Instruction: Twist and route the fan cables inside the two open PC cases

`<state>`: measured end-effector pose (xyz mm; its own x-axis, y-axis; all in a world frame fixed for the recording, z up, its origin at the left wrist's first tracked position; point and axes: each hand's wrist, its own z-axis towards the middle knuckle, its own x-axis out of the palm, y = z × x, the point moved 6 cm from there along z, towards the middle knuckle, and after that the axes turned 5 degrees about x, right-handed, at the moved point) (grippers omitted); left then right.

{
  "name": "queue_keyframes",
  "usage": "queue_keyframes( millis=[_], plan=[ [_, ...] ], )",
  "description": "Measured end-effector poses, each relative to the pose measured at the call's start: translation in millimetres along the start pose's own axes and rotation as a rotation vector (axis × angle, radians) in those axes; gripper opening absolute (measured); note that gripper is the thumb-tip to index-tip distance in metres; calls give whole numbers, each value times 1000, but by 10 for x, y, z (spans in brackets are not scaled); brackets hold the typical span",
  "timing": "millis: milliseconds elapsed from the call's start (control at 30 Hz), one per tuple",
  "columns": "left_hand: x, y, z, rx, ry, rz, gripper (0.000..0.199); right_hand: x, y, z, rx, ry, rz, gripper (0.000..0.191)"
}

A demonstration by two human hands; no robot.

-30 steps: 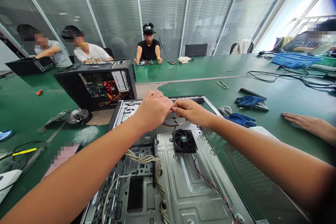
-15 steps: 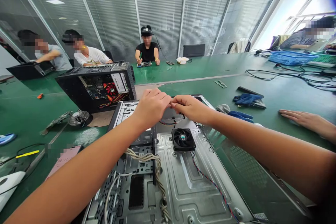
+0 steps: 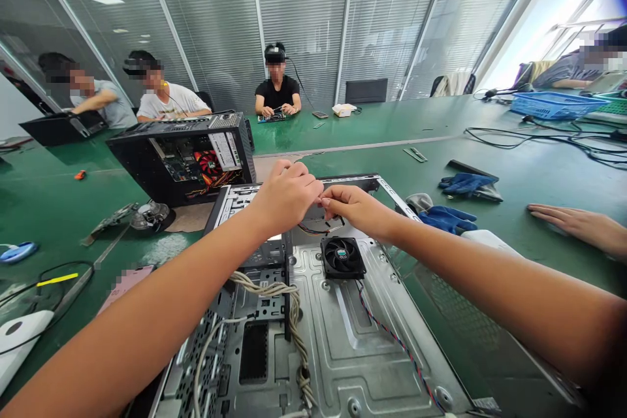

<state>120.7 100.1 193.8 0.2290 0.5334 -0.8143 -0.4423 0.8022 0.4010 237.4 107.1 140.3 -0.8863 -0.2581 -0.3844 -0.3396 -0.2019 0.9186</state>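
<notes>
An opened computer case (image 3: 386, 353) lies flat in front of me. Above its far end, my left hand (image 3: 290, 191) is closed, its fingertips meeting those of my right hand (image 3: 349, 204). My right hand is pinched too; whatever either hand holds is hidden or too small to name. Thin wires with small connectors (image 3: 336, 228) show just below my right hand. A black fan (image 3: 343, 258) rests on the case's metal floor, its twisted cable (image 3: 392, 334) running toward the near right corner. A bundle of beige twisted cables (image 3: 295, 313) lies along the middle divider.
A second black computer case (image 3: 181, 163) stands at the back left. Blue gloves (image 3: 448, 217) lie right of the case, near another person's hand (image 3: 573, 225). A pink phone (image 3: 126, 284) is under my left forearm's side. Several people sit around the green table (image 3: 343, 137).
The view has shifted slightly. My two hands stay together at the case's far end, with the right fingers slightly re-angled. The person across the table has brought both hands together over a board.
</notes>
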Motion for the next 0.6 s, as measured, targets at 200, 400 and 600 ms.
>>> queue_keyframes(
  millis=[200,400,600],
  plan=[
    [-119,-19,47,-7,37,32,21,61,-50,1,40,58,255,25],
    [-251,-73,92,5,96,88,20,64,33,-30,-9,64,234,24],
    [-272,-106,80,-40,83,96,20,33,105,-50,-44,44,120,24]
  ],
)
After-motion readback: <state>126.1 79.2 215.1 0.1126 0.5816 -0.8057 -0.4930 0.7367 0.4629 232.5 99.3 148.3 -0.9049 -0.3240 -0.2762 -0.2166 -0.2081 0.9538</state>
